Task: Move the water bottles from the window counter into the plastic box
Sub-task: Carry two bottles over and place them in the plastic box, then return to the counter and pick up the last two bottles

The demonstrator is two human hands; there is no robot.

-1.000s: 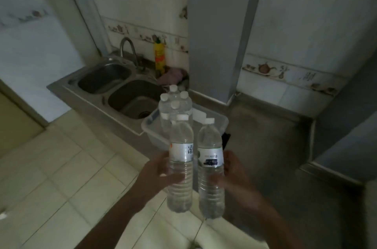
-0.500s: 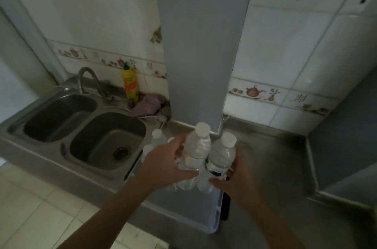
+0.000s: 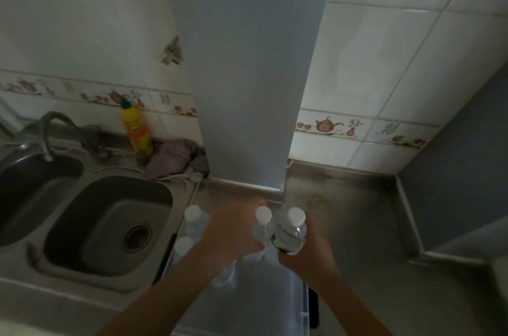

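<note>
2 water bottles, one point(image 3: 264, 228) clamped in the left hand point(image 3: 233, 231) and one point(image 3: 291, 231) in the right hand point(image 3: 308, 253), hang upright over the plastic box point(image 3: 298, 305) beside the sink point(image 3: 110, 228). At least 2 bottles point(image 3: 193, 221) already stand inside it. These 2 are not yet set down; the window counter is out of view.

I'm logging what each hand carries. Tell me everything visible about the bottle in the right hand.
The bottle in the right hand is clear plastic with a white screw cap, seen almost from above. It looks full of water, with a dark label band low on its body. It is roughly upright, cap tilted towards the camera, over the plastic box. The right hand grips it from below and the side. It sits close against the left hand's bottle; contact is unclear.
</note>
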